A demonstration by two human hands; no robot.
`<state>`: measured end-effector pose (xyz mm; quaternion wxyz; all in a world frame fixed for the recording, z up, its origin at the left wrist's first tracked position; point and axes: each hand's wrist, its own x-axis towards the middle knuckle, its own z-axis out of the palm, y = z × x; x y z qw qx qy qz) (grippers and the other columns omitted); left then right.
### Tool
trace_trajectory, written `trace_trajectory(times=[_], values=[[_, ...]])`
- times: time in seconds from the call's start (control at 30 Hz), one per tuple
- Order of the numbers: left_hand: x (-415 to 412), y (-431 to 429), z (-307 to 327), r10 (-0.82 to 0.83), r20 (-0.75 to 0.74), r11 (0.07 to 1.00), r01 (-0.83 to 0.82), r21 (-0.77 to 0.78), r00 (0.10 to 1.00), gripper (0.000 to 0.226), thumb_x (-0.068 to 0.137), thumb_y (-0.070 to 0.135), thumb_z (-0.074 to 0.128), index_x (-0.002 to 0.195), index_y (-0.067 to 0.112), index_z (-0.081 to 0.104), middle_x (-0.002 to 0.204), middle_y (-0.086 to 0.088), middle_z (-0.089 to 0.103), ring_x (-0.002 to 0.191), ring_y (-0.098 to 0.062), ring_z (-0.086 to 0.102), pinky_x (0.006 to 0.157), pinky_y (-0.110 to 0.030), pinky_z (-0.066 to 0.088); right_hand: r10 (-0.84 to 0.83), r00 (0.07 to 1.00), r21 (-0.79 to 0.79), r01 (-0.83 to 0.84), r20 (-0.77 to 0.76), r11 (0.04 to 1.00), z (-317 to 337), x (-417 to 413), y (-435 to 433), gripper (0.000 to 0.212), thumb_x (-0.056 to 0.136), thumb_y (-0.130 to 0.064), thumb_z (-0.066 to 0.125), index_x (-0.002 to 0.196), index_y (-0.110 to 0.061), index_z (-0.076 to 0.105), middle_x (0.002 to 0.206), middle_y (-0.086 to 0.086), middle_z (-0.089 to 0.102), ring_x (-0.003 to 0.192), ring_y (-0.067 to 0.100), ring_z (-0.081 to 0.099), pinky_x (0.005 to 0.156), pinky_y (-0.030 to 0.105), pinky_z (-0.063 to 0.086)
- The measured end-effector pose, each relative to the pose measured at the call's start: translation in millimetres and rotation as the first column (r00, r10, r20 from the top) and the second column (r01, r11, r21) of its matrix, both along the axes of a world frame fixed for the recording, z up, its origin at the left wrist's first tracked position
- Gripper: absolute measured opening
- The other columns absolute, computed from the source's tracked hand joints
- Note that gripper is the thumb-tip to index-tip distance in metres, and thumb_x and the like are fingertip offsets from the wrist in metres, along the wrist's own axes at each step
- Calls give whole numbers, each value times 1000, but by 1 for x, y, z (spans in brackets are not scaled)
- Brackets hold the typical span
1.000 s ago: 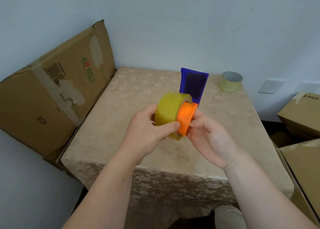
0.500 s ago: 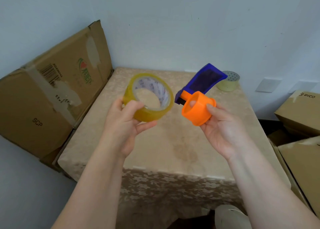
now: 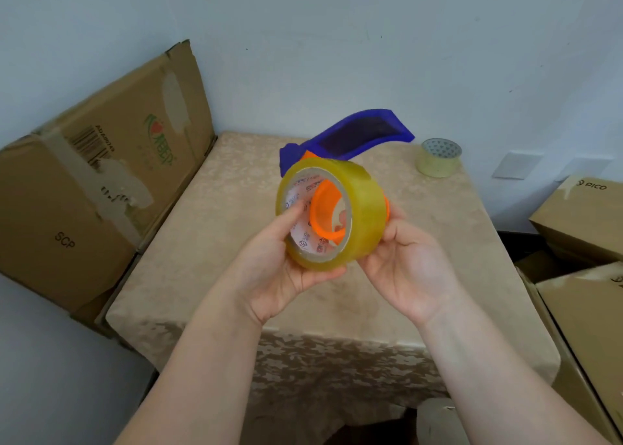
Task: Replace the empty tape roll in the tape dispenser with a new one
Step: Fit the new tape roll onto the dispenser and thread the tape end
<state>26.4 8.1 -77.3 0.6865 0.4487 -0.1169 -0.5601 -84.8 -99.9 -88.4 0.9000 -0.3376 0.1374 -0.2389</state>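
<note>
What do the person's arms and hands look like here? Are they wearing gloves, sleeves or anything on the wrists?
Both arms are bare from the bottom edge of the picture upward: no sleeves show. The left hand and the right hand have no gloves, and no rings, watch or bracelet can be seen on the fingers or wrists. No markings or tattoos show on either forearm.

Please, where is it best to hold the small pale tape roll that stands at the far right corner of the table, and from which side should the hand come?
Grip the pale tape roll by its curved outer wall, coming from above. It lies flat with its opening up, so thumb and fingers can probably close on opposite sides. Both hands are busy now: the left hand and right hand hold the yellow roll.
</note>
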Motion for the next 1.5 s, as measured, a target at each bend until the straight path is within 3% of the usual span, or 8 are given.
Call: trace_trajectory(times=[0.3, 0.57, 0.73, 0.83, 0.97, 1.17, 1.4, 1.5], values=[[2, 1, 0, -58, -85, 998, 61, 27, 995, 45, 81, 48, 50, 106, 14, 67, 100, -13, 70, 77, -23, 70, 52, -31, 58, 47, 999, -81, -47, 0, 996, -7, -1, 5, 48, 79, 17, 37, 104, -10, 67, 90, 12, 72, 84, 22, 68, 79, 32, 56], [7, 4, -4, 14, 165, 994, -32, 104, 986, 45, 81, 56, 52, 104, 22, 70, 95, -5, 72, 75, -16, 69, 51, -27, 55, 198, 980, -217, -198, -22, 956, 1, -5, 0, 47, 60, 15, 64, 105, 1, 66, 95, 15, 71, 91, 26, 68, 87, 36, 55], [25, 12, -5, 27, 374, 996, -56, 67, 927, 53, 66, 65, 64, 102, 26, 67, 92, -2, 65, 88, -14, 62, 70, -32, 57, 170, 985, 96, -171, 16, 981, 1, -10, -18, 53, 69, -34, 54, 109, -3, 70, 102, 17, 72, 93, 27, 70, 85, 36, 55], [30, 18, -6, -20, 526, 999, -3, 42, 850, 37, 66, 42, 73, 96, 22, 67, 86, 1, 70, 81, -13, 66, 73, -29, 54, 233, 967, 84, -225, -103, 971, 2, -13, -20, 93, 60, -70, 57, 124, -3, 61, 112, 19, 67, 100, 29, 66, 91, 40, 51], [31, 20, -7, -103, 644, 994, 57, 93, 758, 47, 61, 12, 75, 106, 16, 64, 92, -2, 74, 84, -15, 70, 75, -29, 56, 355, 921, -92, -372, -159, 924, -5, -15, -8, 75, 32, -47, 91, 98, -14, 76, 98, 6, 75, 89, 17, 71, 78, 32, 58], [27, 20, -8, -179, 767, 984, 118, 134, 616, 49, 61, 1, 73, 103, 25, 66, 99, -1, 75, 90, -16, 71, 75, -29, 57, 403, 842, -488, -537, -359, 688, -5, -15, 0, 64, 56, -8, 79, 117, -13, 62, 117, 12, 66, 109, 29, 61, 100, 53, 44], [27, 18, -2, -89, 629, 996, 62, 65, 772, 36, 79, -3, 55, 92, 25, 74, 81, 7, 76, 73, -5, 69, 63, -18, 54, 199, 866, -651, -480, -459, 588, -7, -13, 1, 65, 57, -5, 79, 117, -14, 59, 117, 11, 68, 107, 25, 65, 91, 41, 53], [24, 15, -1, -77, 574, 995, 28, 94, 815, 42, 83, -2, 41, 108, 20, 67, 99, 3, 74, 83, -7, 70, 67, -21, 55, -12, 863, -791, -457, -505, 407, -11, -12, 2, 55, 52, -20, 81, 101, -17, 59, 99, 10, 69, 90, 25, 67, 79, 45, 54]])
